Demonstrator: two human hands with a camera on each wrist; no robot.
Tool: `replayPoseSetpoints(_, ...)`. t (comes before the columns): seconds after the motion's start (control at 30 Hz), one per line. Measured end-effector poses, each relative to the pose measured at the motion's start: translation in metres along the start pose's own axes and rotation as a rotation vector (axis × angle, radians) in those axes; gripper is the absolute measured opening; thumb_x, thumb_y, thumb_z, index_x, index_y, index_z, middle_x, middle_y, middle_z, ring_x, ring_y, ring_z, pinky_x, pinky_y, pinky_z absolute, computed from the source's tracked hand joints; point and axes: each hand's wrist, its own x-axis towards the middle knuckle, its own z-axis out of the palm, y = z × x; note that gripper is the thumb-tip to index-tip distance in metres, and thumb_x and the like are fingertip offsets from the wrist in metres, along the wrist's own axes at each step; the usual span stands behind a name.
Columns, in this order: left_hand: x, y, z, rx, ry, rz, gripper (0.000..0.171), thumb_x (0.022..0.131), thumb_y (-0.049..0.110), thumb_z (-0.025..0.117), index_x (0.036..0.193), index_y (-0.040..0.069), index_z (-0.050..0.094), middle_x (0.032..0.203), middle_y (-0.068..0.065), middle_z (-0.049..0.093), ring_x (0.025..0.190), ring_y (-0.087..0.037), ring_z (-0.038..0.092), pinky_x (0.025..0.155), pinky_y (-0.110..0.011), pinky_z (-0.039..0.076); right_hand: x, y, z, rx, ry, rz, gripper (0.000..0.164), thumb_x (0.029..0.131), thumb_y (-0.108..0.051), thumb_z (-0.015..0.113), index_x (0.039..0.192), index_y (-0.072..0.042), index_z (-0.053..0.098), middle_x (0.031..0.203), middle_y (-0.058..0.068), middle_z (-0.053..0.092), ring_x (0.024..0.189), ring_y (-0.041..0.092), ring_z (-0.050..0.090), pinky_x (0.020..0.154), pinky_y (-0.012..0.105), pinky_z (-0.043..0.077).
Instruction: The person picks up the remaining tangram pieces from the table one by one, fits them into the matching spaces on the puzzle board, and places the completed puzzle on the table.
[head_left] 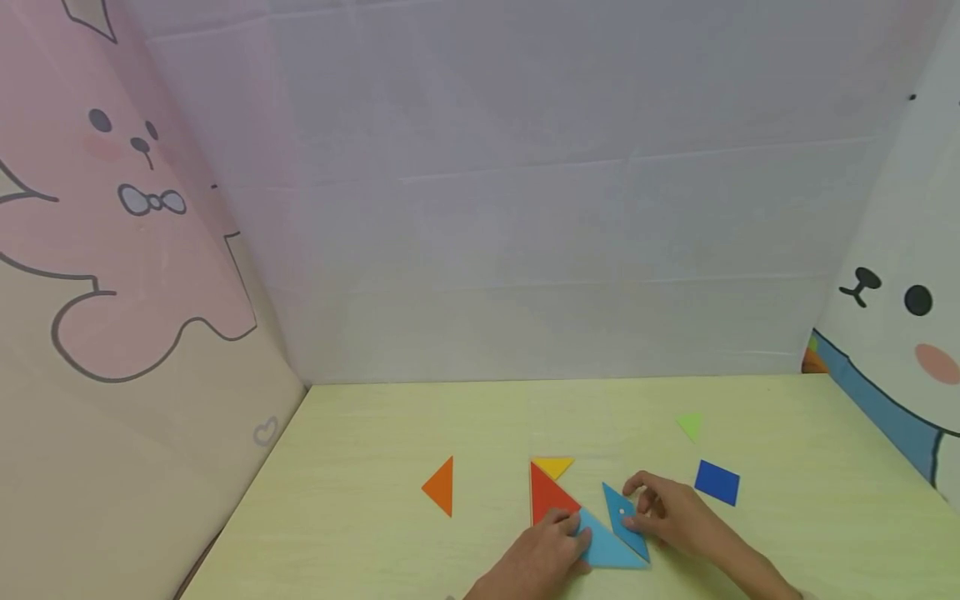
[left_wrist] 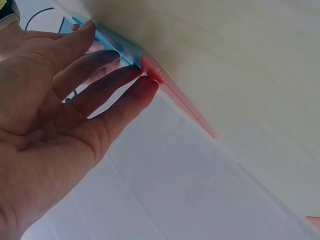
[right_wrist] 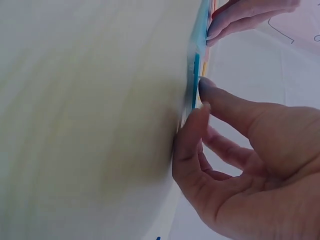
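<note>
Flat tangram pieces lie on the table. My left hand (head_left: 543,550) rests on a red triangle (head_left: 547,496) and a light blue triangle (head_left: 607,546), its fingertips across where they meet. In the left wrist view its fingers (left_wrist: 115,107) reach over these pieces, only slightly bent. To their right is a blue parallelogram (head_left: 617,504) with a white dot, its long side along the light blue triangle. My right hand (head_left: 678,517) pinches it with thumb and bent index finger at its right side. A yellow triangle (head_left: 552,466) touches the red triangle's upper edge.
An orange triangle (head_left: 442,486) lies to the left. On the right are a dark blue square (head_left: 717,482) and, farther back, a small light green triangle (head_left: 691,425). A pale cloth wall (head_left: 555,250) stands behind the table (head_left: 360,483), with printed cloths at both sides.
</note>
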Motion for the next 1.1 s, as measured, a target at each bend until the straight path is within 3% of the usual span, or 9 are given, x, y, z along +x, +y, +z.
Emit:
replayPoseSetpoints(0.2,0.0,0.0,0.0002,-0.012,-0.009,-0.006,0.044,0.098,0.039,0.066,0.137,0.018,0.068,0.127,0.005,0.067,0.109,-0.008,0.056,0.091,-0.016,0.051,-0.0013,0.0017,0.0,-0.061,0.004,-0.02,0.04,0.088,-0.023,0.083,0.119,-0.007,0.063,0.083,-0.002,0.053,0.067,0.004,0.043,0.06,0.023,0.038)
replayPoseSetpoints(0.67,0.0005,0.0004,-0.0008,0.032,0.011,0.004,0.044,0.098,0.038,0.067,0.137,0.018,0.068,0.13,0.004,0.066,0.115,-0.009,0.057,0.093,-0.018,0.052,-0.0013,-0.0017,0.0007,-0.056,0.013,-0.033,0.038,0.088,-0.024,0.083,0.111,-0.006,0.059,0.083,-0.001,0.05,0.064,0.004,0.041,0.06,0.024,0.037)
replayPoseSetpoints(1.1,-0.001,-0.0003,0.0003,0.023,0.021,0.012,0.041,0.098,0.036,0.068,0.134,0.017,0.069,0.126,0.003,0.067,0.112,-0.009,0.056,0.091,-0.017,0.051,-0.0022,-0.0059,-0.0002,-0.064,0.008,0.052,0.039,0.087,-0.025,0.084,0.113,-0.007,0.06,0.088,0.001,0.052,0.071,0.01,0.045,0.063,0.024,0.039)
